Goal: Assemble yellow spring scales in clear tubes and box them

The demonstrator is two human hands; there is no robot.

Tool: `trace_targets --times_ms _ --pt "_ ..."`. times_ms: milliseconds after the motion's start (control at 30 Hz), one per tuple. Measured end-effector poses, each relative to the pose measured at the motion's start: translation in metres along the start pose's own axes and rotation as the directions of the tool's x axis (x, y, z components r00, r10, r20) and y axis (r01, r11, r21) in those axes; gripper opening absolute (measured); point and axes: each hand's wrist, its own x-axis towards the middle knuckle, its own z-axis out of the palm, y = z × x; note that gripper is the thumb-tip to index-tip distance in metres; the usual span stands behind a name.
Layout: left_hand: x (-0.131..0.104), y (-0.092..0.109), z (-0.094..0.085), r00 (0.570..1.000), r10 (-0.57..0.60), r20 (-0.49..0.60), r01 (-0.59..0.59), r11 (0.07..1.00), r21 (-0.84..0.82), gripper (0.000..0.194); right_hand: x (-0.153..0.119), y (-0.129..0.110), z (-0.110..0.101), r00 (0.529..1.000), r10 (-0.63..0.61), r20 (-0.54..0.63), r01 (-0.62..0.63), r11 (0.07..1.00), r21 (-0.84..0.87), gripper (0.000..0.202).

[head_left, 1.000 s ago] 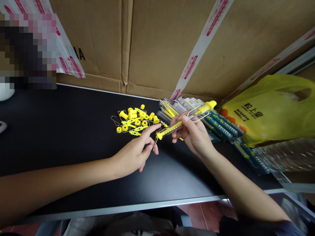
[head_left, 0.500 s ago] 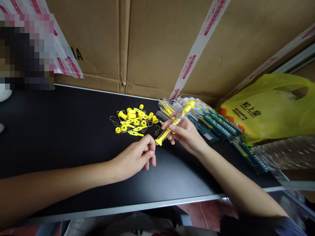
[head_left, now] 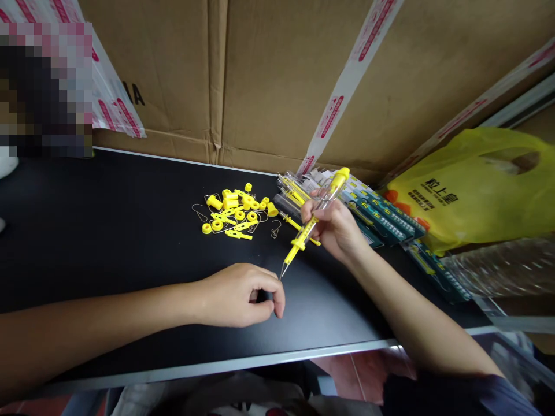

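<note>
My right hand [head_left: 333, 225] is closed round a clear tube [head_left: 306, 232] with a yellow cap at its upper end. From the tube's lower end sticks a yellow rod [head_left: 293, 254] with a thin metal wire at its tip. My left hand [head_left: 247, 294] is at that wire, its fingers curled and pressed together; the wire's end meets the index finger. Beyond the hands lies a pile of yellow rings, spools and flat pieces [head_left: 232, 211] mixed with bent metal wires. One loose wire hook [head_left: 276, 229] rests right of the pile.
Clear tubes with yellow parts [head_left: 295, 190] and green printed packs [head_left: 381, 214] lie behind my right hand. A yellow plastic bag [head_left: 481, 196] stands at the right. Large cardboard [head_left: 277, 75] rises behind the black table [head_left: 108, 231]. A blurred-out area covers the upper left.
The yellow rod now sticks out of the tube's lower end, with wire showing. My left hand has moved down and slightly right. The capped end has risen slightly.
</note>
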Motion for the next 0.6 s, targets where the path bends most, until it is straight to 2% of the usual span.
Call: trace_targets --times_ms 67,233,367,533,600 --pt "0.000 0.000 -0.002 0.999 0.022 0.036 -0.022 1.000 0.010 0.019 0.001 -0.001 -0.001 0.999 -0.030 -0.028 0.030 1.000 -0.007 0.033" --pt "-0.001 -0.001 -0.004 0.997 0.032 0.066 -0.035 0.999 0.033 0.016 -0.004 -0.002 0.003 0.996 0.006 0.084 -0.005 1.000 -0.008 0.039" --pt "-0.001 0.002 -0.005 0.987 0.070 0.147 -0.076 0.997 0.034 0.015 -0.005 -0.003 0.003 0.997 -0.019 0.073 0.018 1.000 0.013 0.040" --pt "-0.001 0.004 -0.005 0.987 0.086 0.133 -0.092 0.995 0.042 0.014 -0.009 -0.003 0.008 0.991 0.012 0.136 -0.013 1.000 0.008 0.041" --pt "-0.003 0.006 -0.006 0.984 0.070 0.161 -0.081 0.995 0.065 0.015 -0.010 -0.004 0.008 0.987 0.016 0.159 -0.016 1.000 -0.001 0.042"
